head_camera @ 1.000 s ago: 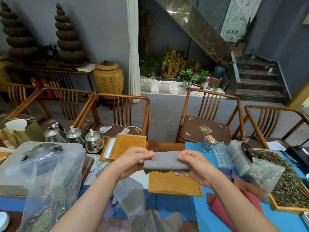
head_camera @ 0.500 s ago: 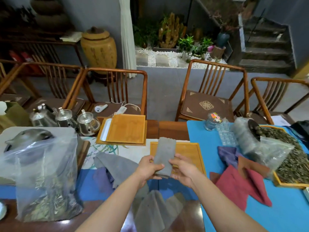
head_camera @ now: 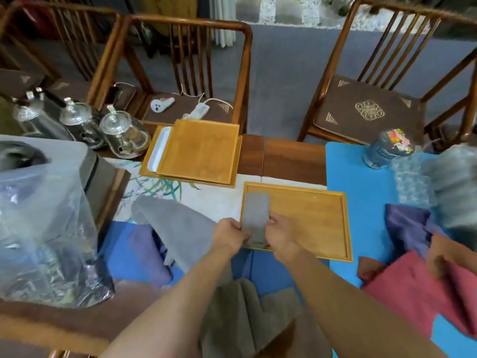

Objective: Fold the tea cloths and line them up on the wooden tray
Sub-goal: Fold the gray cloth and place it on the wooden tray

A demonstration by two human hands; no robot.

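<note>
Hands meet at the near left corner of the tray, where a folded grey cloth lies lengthwise along the tray's left edge. The left hand pinches the cloth's near left side with curled fingers, and the right hand grips its near right side the same way. The cloth's far end looks to rest flat on the wood, while its near end is between the hands, over the tray's near rim.

Judging by this, the placing is nearly done, and the risk is in the release. If both hands let go unevenly, the fold could spring open or the strip could skew off parallel with the tray's edge, spoiling the line for later cloths. The near end may also overhang the rim and slide off onto the blue mat.

Unfolded cloths wait on the counter: a grey cloth to the left, a red cloth and a purple cloth to the right. Snagging one while withdrawing could drag it across the tray.
</note>
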